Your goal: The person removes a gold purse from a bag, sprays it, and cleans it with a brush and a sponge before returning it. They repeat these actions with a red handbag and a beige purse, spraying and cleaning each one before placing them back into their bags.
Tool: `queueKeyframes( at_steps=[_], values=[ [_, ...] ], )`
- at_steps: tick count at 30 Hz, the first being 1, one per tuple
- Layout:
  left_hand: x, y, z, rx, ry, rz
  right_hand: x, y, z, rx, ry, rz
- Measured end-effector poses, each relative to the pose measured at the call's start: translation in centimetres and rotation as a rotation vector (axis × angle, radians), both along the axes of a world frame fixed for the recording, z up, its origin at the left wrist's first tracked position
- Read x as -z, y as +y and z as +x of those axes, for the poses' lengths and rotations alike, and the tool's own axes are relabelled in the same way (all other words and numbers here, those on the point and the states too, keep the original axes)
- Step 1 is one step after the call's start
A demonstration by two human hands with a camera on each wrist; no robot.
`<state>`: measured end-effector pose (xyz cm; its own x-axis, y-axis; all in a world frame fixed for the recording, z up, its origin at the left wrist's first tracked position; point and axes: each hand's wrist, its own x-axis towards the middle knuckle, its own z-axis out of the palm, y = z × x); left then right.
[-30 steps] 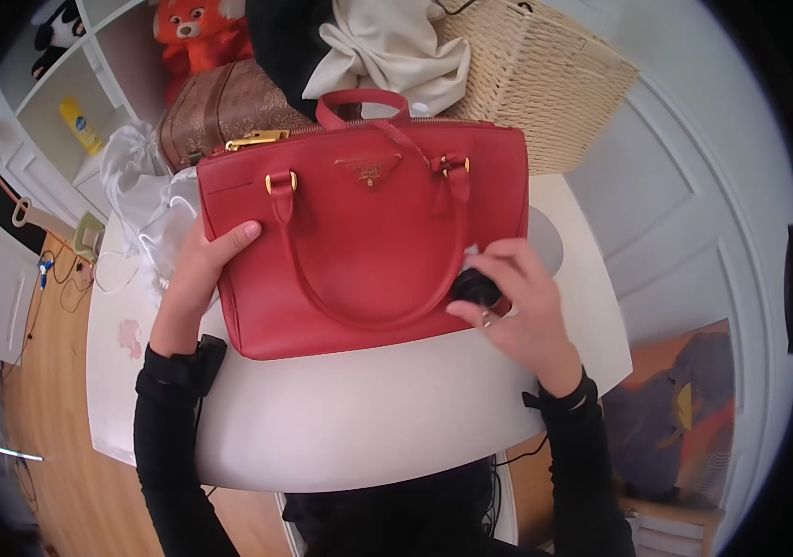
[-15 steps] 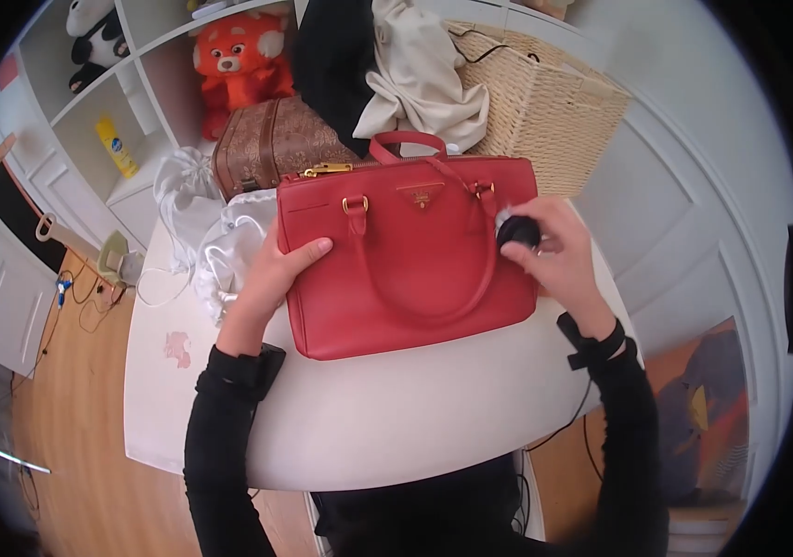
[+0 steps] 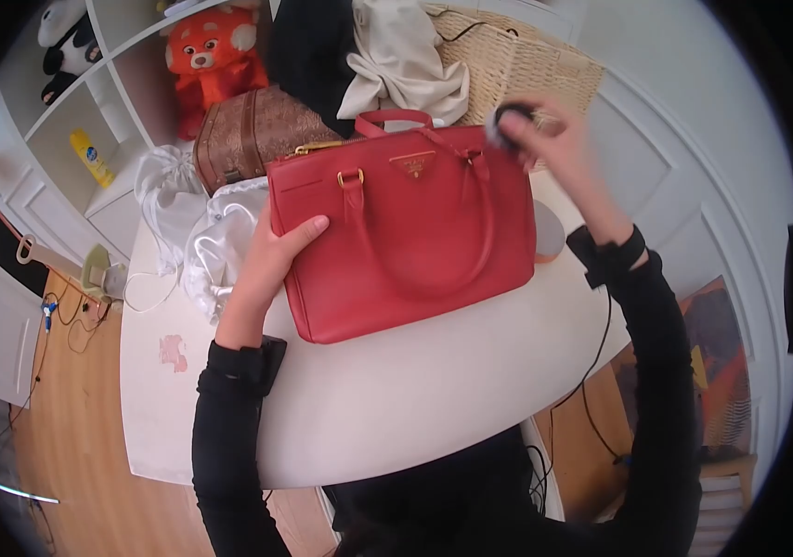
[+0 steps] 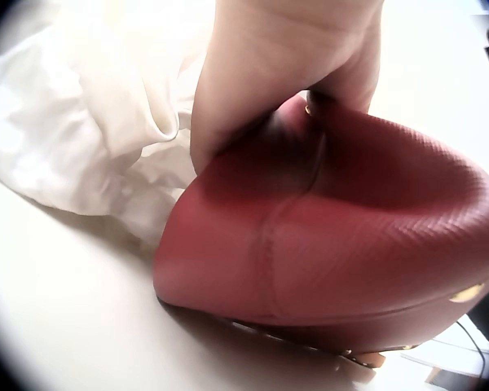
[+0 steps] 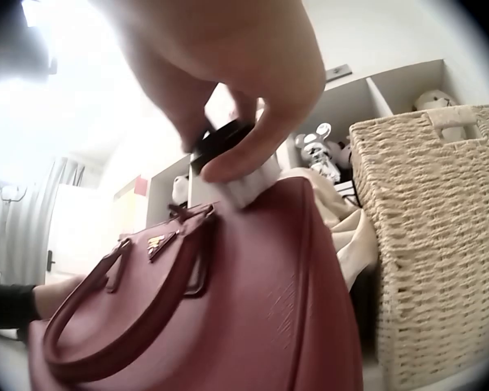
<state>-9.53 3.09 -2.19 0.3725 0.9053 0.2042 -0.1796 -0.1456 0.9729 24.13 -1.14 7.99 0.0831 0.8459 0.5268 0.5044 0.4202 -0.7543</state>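
A red handbag point(image 3: 424, 241) stands tilted on the white table, its front handle hanging down over the front. My left hand point(image 3: 287, 252) grips its left end, thumb on the front and the other fingers behind. In the left wrist view, that end of the leather point(image 4: 326, 244) folds inward under the hand. My right hand point(image 3: 559, 144) pinches a small brush point(image 3: 513, 123) by its black back at the bag's top right corner. White bristles point(image 5: 251, 186) point down at the top edge in the right wrist view, slightly blurred.
White satin pouches point(image 3: 215, 246) lie left of the bag. Behind it are a brown patterned case point(image 3: 262, 135), a cream cloth point(image 3: 396, 70), a dark cloth point(image 3: 311, 60) and a wicker basket point(image 3: 545, 70). A grey disc point(image 3: 550, 227) lies on the table point(image 3: 396, 399) at right.
My right hand has carried the brush up from the bag's lower right front to its top right corner. My left hand keeps its grip on the left end. The head view has shifted.
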Motion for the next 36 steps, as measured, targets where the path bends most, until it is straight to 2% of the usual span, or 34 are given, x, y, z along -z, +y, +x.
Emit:
queueKeyframes(
  at_steps=[1,2,5,6,9,10,13,16,18,21,22,25,26,29,33,34,36],
  values=[
    [-0.1,0.0,0.0,0.012,-0.014,-0.017,-0.6,0.4,0.0,0.046,0.1,0.045],
    [-0.2,0.0,0.1,-0.004,-0.004,0.004,-0.8,-0.4,-0.6,0.031,0.02,-0.067],
    [-0.2,-0.2,0.1,-0.026,0.018,0.034,-0.5,-0.2,-1.7,-0.047,-0.119,-0.131],
    [-0.1,-0.1,0.1,-0.013,0.01,0.022,-1.0,0.3,-1.3,-0.025,-0.005,-0.105],
    [0.0,0.2,0.2,-0.023,0.005,0.028,-1.2,0.2,-1.7,-0.062,0.0,-0.149],
    [0.2,0.1,0.2,-0.036,0.012,0.028,-1.1,0.0,-1.5,-0.016,-0.064,-0.177],
    [-0.3,0.0,0.2,-0.012,-0.046,-0.094,-0.3,1.3,3.6,0.226,-0.073,-0.056],
    [1.0,1.2,0.2,-0.033,-0.028,0.045,1.2,-1.7,3.8,0.129,0.03,0.061],
    [0.1,0.3,0.2,-0.029,-0.017,0.02,2.5,-5.2,0.5,0.024,-0.017,-0.003],
    [-0.4,-0.2,0.4,-0.037,0.015,-0.036,5.4,-6.6,-0.9,-0.053,-0.467,0.126],
    [-0.5,-0.2,0.2,-0.053,0.019,-0.052,6.5,-6.3,0.1,0.018,-0.263,0.004],
    [0.0,0.4,0.2,-0.026,-0.009,-0.036,8.6,-7.5,0.1,0.163,-0.02,-0.153],
    [-0.1,0.3,0.1,-0.041,-0.003,-0.03,8.7,-8.4,-1.2,0.002,-0.26,-0.073],
    [0.0,-0.2,0.3,-0.048,0.024,-0.015,7.7,-9.6,-1.3,-0.078,-0.414,-0.113],
    [0.1,-0.2,0.1,-0.033,0.026,0.0,7.7,-8.4,-1.6,0.033,-0.152,0.123],
    [0.1,-0.2,0.1,-0.027,0.025,-0.001,6.9,-9.0,-2.5,0.041,-0.304,0.039],
    [0.0,-0.4,0.3,-0.043,0.032,0.006,7.0,-8.7,-4.3,-0.142,-0.5,-0.029]
  ],
)
